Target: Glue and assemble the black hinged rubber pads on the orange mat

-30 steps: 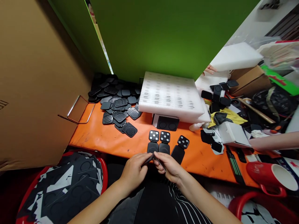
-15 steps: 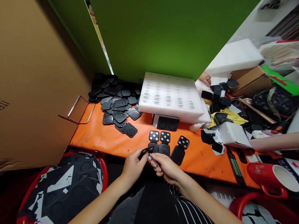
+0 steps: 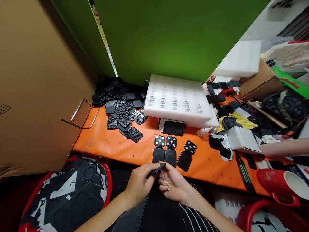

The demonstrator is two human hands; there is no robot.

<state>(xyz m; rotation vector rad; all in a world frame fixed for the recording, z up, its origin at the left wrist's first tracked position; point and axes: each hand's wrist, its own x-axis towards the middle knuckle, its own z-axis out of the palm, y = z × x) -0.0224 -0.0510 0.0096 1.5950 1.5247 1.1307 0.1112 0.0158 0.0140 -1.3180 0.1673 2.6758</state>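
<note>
My left hand (image 3: 142, 180) is closed on a black hinged plate (image 3: 158, 169), held nearly edge-on at the table's front edge. My right hand (image 3: 173, 183) touches the plate's right end with its fingertips. Its curled fingers are wrapped round a thin, shiny tool (image 3: 168, 184), whose kind I cannot make out. Just beyond my hands lie two black hinged plates side by side, the left one (image 3: 158, 155) and the middle one (image 3: 170, 157), each with pale dots on its upper flap. A third hinged plate (image 3: 184, 161) lies tilted, apart to their right.
Loose black plates (image 3: 124, 120) are heaped at left on the orange table (image 3: 103, 141). White foam blocks (image 3: 177, 96) stand behind my hands, near a small white bottle (image 3: 203, 131). A red tub of scraps (image 3: 108, 180) is at lower left, a red mug (image 3: 272, 182) at right. Another person's hand (image 3: 211, 78) shows behind the panel.
The black plate in my left hand has turned edge-on and moved slightly down and right. My right hand has turned, with its fingers curled more upward. At right, a white foam block and black plates have shifted.
</note>
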